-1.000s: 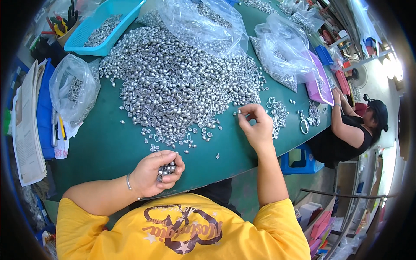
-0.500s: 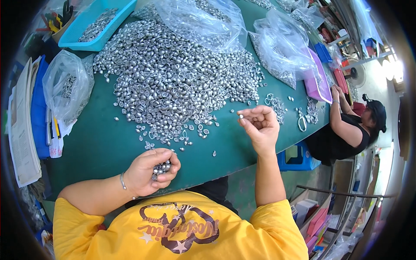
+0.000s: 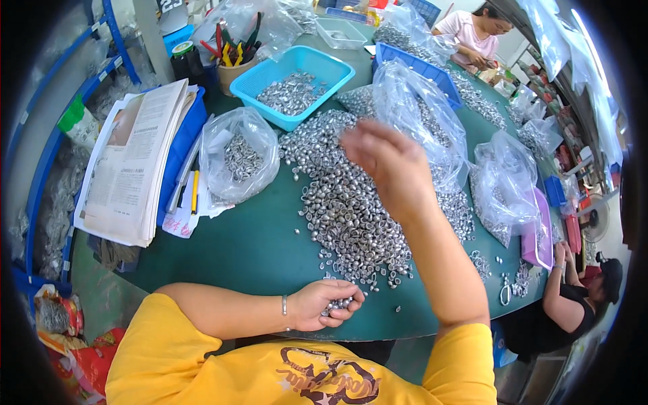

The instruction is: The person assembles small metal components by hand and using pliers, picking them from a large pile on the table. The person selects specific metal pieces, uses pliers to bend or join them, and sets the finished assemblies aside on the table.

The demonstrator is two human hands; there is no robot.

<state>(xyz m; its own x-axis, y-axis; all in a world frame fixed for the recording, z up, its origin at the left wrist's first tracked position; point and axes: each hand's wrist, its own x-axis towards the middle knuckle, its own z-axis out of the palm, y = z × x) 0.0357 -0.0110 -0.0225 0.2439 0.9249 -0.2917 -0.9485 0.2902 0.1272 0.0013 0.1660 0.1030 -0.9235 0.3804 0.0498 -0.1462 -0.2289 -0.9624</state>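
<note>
A large heap of small silver metal pieces (image 3: 354, 223), domed on one side and hollow on the other, lies on the green table. Several such pieces (image 3: 341, 305) rest in my left hand (image 3: 317, 307), its fingers curled around them at the heap's near edge. Over the far part of the heap hangs my right hand (image 3: 391, 165), blurred by motion, so I cannot tell whether it holds anything. A light-blue basket (image 3: 307, 118) with more metal pieces stands just beyond it, to the left.
Left of the heap sits a clear bag (image 3: 239, 158) of metal parts, beside newspapers (image 3: 131, 162) on a blue bin. A pot of pliers (image 3: 236, 67) stands behind. More filled bags (image 3: 499, 182) and a pink basket (image 3: 540, 233) lie to the right. Two other people work along the table.
The view has turned to the left. My right hand, earlier pinching a small piece near the table's front, has swung up and across over the heap. My left hand still holds its pieces.
</note>
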